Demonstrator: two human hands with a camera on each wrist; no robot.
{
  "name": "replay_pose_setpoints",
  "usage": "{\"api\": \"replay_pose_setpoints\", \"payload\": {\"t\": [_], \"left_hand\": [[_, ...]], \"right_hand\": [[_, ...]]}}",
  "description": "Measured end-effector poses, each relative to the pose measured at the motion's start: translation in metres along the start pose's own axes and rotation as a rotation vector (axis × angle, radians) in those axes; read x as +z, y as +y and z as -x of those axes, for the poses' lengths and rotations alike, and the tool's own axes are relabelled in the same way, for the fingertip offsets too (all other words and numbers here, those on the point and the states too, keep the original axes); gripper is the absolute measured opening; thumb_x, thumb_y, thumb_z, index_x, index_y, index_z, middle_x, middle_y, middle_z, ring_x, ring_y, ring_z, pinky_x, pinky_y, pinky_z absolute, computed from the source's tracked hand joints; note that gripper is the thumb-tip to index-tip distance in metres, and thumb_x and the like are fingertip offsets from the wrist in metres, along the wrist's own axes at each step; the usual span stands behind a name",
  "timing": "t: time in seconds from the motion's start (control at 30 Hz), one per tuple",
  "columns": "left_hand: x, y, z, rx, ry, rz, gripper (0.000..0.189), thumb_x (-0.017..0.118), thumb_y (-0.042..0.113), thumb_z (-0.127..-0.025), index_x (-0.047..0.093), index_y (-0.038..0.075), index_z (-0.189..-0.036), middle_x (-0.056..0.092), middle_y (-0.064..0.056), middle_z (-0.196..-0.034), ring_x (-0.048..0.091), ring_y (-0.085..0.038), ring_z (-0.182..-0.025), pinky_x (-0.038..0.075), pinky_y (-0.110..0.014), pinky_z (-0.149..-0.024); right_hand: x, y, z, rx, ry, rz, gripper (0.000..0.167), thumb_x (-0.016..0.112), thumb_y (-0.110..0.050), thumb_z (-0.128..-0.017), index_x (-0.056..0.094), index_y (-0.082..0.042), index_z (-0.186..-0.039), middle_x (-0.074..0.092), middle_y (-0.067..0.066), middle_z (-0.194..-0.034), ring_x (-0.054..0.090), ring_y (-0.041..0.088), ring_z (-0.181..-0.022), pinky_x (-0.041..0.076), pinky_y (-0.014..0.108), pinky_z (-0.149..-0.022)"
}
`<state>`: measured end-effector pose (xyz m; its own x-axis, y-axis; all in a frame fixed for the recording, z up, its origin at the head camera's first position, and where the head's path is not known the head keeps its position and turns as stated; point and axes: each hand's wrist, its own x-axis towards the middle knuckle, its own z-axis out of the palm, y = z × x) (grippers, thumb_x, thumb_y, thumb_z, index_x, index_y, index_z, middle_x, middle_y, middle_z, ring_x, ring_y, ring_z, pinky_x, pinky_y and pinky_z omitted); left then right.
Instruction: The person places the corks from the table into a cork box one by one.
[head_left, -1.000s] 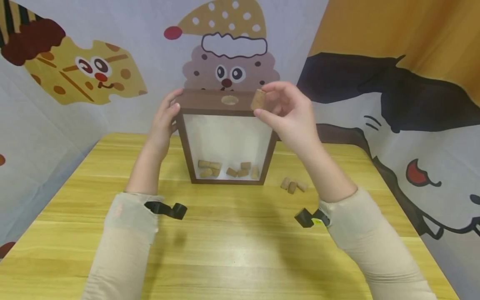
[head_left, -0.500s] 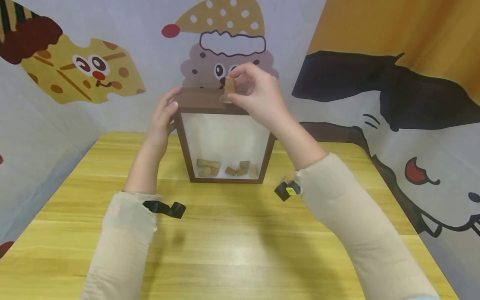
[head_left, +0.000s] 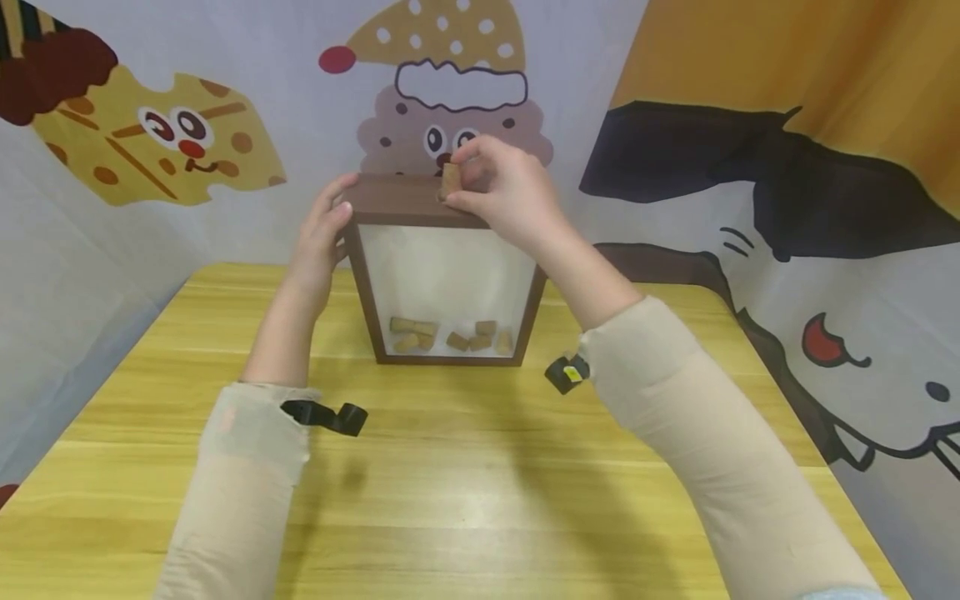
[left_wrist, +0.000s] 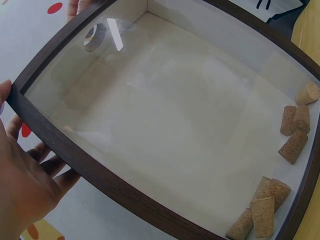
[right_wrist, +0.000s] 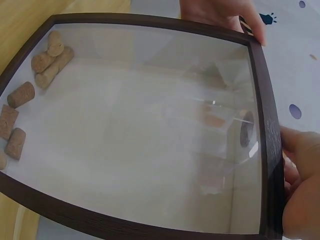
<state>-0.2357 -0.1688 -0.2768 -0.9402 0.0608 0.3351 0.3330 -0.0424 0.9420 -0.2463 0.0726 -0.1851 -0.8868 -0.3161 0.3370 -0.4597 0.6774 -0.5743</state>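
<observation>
A shallow brown box frame (head_left: 450,362) with a glass front stands upright on the table. Several corks (left_wrist: 262,215) lie along its bottom, behind the glass. The left hand (head_left: 318,229) holds the box's upper left corner, thumb near the front edge and the other fingers along the side. Over the box's top, the right hand (head_left: 510,196) pinches another cork (head_left: 451,180) upright between thumb and fingers. The lower end of this cork is at the round hole (right_wrist: 247,129) in the top, seen through the glass in the right wrist view.
The wood-grain table (head_left: 420,483) reaches to a fabric backdrop (head_left: 315,108) with cartoon prints, close behind the box. Black wrist cameras (head_left: 567,373) jut from both sleeves.
The right hand has moved left across the box's top, bringing its cork from the right side to the hole, then slightly lower. The left hand stays on the corner.
</observation>
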Motion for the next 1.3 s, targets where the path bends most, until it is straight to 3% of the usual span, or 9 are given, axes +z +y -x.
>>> {"api": "replay_pose_setpoints", "payload": {"t": [0.2, 0.37, 0.63, 0.8, 0.93, 1.3], "left_hand": [[0.0, 0.001, 0.0, 0.001, -0.007, -0.005, 0.056, 0.048, 0.045, -0.094, 0.038, 0.026, -0.146, 0.018, 0.005, -0.156, 0.012, -0.024, -0.142, 0.007, -0.058, -0.111], [0.0, 0.002, 0.001, -0.001, -0.01, -0.006, 0.057, 0.047, 0.045, -0.094, 0.037, 0.025, -0.146, 0.017, 0.005, -0.157, 0.01, -0.023, -0.142, 0.007, -0.059, -0.111], [-0.001, 0.002, 0.001, -0.007, -0.006, -0.014, 0.054, 0.046, 0.042, -0.095, 0.038, 0.026, -0.146, 0.017, 0.005, -0.157, 0.011, -0.023, -0.142, 0.008, -0.058, -0.111], [-0.001, 0.001, 0.001, -0.002, -0.002, -0.012, 0.054, 0.047, 0.043, -0.095, 0.038, 0.026, -0.146, 0.018, 0.005, -0.156, 0.012, -0.023, -0.142, 0.008, -0.058, -0.111], [-0.001, 0.001, 0.001, 0.005, 0.004, -0.001, 0.055, 0.048, 0.043, -0.094, 0.038, 0.025, -0.146, 0.018, 0.005, -0.156, 0.014, -0.024, -0.141, 0.008, -0.058, -0.111], [-0.001, -0.001, -0.002, 0.0, 0.008, 0.005, 0.054, 0.049, 0.042, -0.094, 0.04, 0.026, -0.145, 0.02, 0.005, -0.156, 0.014, -0.023, -0.141, 0.009, -0.056, -0.112]], "right_hand": [[0.0, 0.002, -0.001, 0.011, 0.005, -0.026, 0.033, 0.072, -0.019, -0.087, 0.061, -0.012, -0.117, 0.067, -0.005, -0.1, 0.06, 0.006, -0.09, 0.046, 0.022, -0.08], [0.0, 0.006, 0.01, -0.04, 0.092, -0.143, 0.028, 0.071, -0.016, -0.088, 0.063, -0.01, -0.114, 0.067, -0.003, -0.101, 0.059, 0.009, -0.083, 0.049, 0.023, -0.074], [0.003, 0.024, 0.057, -0.156, 0.342, -0.297, 0.022, 0.072, -0.01, -0.086, 0.066, -0.004, -0.106, 0.067, 0.0, -0.096, 0.053, 0.013, -0.069, 0.045, 0.023, -0.062], [0.008, 0.048, 0.086, -0.24, 0.43, -0.342, 0.018, 0.073, -0.004, -0.084, 0.068, 0.0, -0.101, 0.069, 0.006, -0.091, 0.05, 0.013, -0.062, 0.04, 0.02, -0.053], [0.013, 0.074, 0.104, -0.201, 0.416, -0.317, 0.018, 0.072, -0.001, -0.083, 0.068, 0.0, -0.101, 0.069, 0.008, -0.089, 0.05, 0.011, -0.062, 0.041, 0.018, -0.053], [0.018, 0.158, 0.139, 0.042, 0.216, -0.129, 0.023, 0.07, -0.013, -0.088, 0.066, -0.005, -0.11, 0.067, 0.004, -0.092, 0.054, 0.015, -0.069, 0.045, 0.02, -0.059]]}}
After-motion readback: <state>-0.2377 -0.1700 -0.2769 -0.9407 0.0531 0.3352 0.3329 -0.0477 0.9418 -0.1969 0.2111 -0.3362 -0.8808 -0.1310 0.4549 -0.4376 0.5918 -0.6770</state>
